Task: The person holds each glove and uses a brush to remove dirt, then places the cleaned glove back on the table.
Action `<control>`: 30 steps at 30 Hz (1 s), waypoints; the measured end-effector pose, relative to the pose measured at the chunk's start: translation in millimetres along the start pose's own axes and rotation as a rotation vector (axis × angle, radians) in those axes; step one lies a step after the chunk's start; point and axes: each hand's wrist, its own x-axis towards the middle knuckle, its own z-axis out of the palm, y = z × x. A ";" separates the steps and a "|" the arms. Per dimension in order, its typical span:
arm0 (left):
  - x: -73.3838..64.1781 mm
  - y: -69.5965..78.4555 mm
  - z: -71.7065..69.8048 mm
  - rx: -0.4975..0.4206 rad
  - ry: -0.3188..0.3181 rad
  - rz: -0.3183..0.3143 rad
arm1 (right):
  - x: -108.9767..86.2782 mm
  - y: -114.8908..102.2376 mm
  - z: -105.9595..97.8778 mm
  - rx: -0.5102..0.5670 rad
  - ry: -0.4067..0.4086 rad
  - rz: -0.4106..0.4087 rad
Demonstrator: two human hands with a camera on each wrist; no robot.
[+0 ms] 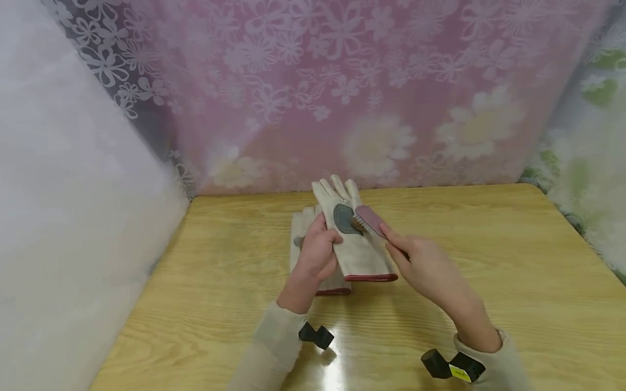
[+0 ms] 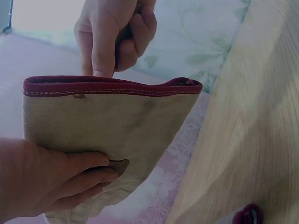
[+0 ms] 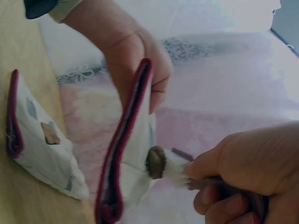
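Note:
My left hand (image 1: 320,250) grips a cream work glove (image 1: 364,260) by its side, thumb on the upper face and fingers spread under it. The glove has a grey oval patch (image 1: 344,218), a brown spot (image 3: 155,162) and a red-trimmed cuff (image 2: 112,87). My right hand (image 1: 425,266) holds a pink-backed brush (image 1: 370,220) by its handle, its pale bristles (image 3: 176,169) against the glove at the brown spot. Beneath the raised glove, a second cream glove (image 1: 335,281) lies on the table, partly hidden; a brown mark (image 3: 50,133) shows on it.
The wood-grain table (image 1: 220,260) reaches back to a pink flowered curtain (image 1: 303,98). A white sheet (image 1: 73,163) hangs at the left, and a green-leaf patterned cloth (image 1: 587,146) at the right. Black wrist devices (image 1: 317,335) sit at both cuffs.

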 end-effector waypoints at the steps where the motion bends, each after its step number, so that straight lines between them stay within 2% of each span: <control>1: 1.2 -1.5 0.8 -0.001 0.004 -0.007 | -2.7 0.1 -4.3 -0.018 -0.023 0.011; 3: 3.2 -4.5 1.9 -0.004 0.019 -0.011 | -6.8 1.2 -11.4 -0.022 -0.058 0.026; 6: 5.9 -8.1 1.7 -0.014 0.030 0.002 | -11.6 4.0 -20.4 0.046 -0.101 0.059; 9: 7.9 -9.8 0.5 -0.048 0.049 0.013 | -13.9 6.8 -28.1 0.115 -0.115 0.078; 12: 10.0 -12.0 1.4 -0.076 0.083 0.006 | -14.0 8.3 -33.3 0.118 -0.117 0.079; 15: 13.6 -17.4 8.7 -0.069 0.058 -0.044 | -15.8 11.8 -37.1 0.110 -0.113 0.123; 18: 9.7 -18.8 8.7 -0.016 0.014 -0.081 | -10.7 13.6 -30.7 0.119 -0.111 0.153; 20: 10.3 -23.3 13.7 0.017 -0.001 -0.105 | -9.1 20.3 -29.5 0.124 -0.090 0.155; 24: 11.1 -37.0 21.0 0.040 0.003 -0.167 | -7.2 36.4 -24.9 0.135 -0.088 0.173; 27: 14.3 -48.1 25.1 0.037 -0.001 -0.199 | -6.5 48.1 -22.3 0.141 -0.119 0.231; 30: 19.3 -56.6 27.6 0.032 0.002 -0.201 | -3.1 58.3 -19.4 0.151 -0.142 0.281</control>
